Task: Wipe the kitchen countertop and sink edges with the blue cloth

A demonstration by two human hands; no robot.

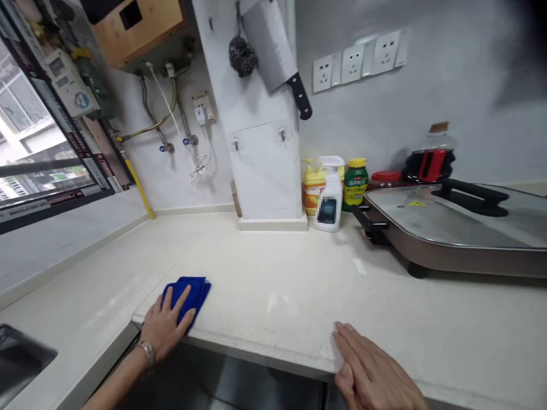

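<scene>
My left hand [166,326] presses a folded blue cloth [194,287] onto the pale countertop [256,267], close to the corner of its front edge. The fingers are spread over the cloth and hold it against the surface; a bracelet circles the wrist. At the right, my right hand [371,370] lies at the front edge of the counter. Its fingers are stretched out side by side, with the thumb bent beneath them near the edge. No object shows in that hand, though its palm is hidden.
An electric pan [453,250] with a glass lid stands at the right. Near the pillar are a white spray bottle [328,199], a green bottle [355,185] and a yellow container [313,191]. A cleaver [273,51] hangs above. A sink [21,364] lies at lower left.
</scene>
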